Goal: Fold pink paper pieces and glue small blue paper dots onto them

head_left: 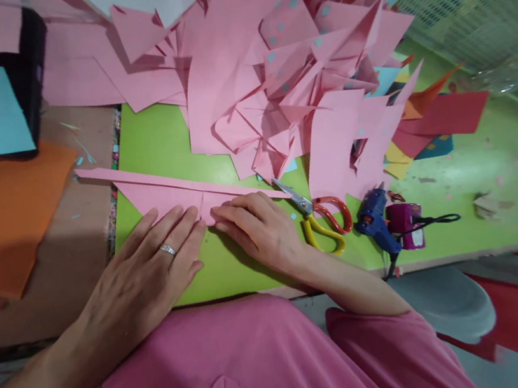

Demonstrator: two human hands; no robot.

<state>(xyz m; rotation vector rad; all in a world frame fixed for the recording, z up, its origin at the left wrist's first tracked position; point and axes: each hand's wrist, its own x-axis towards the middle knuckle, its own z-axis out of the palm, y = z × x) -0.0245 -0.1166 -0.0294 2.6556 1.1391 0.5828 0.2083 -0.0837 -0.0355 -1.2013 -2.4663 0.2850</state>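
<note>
Pink folded paper lay left of frame centre, its long edge slanting down rightward beyond the touching left hand, fingers slightly spread, and right hand, fingers curled, pinch unclear.

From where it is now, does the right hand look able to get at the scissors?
Probably yes: the scissors lie close beside the right hand, and nothing covers their handles. It would just need to come off the folded pink paper.
</note>
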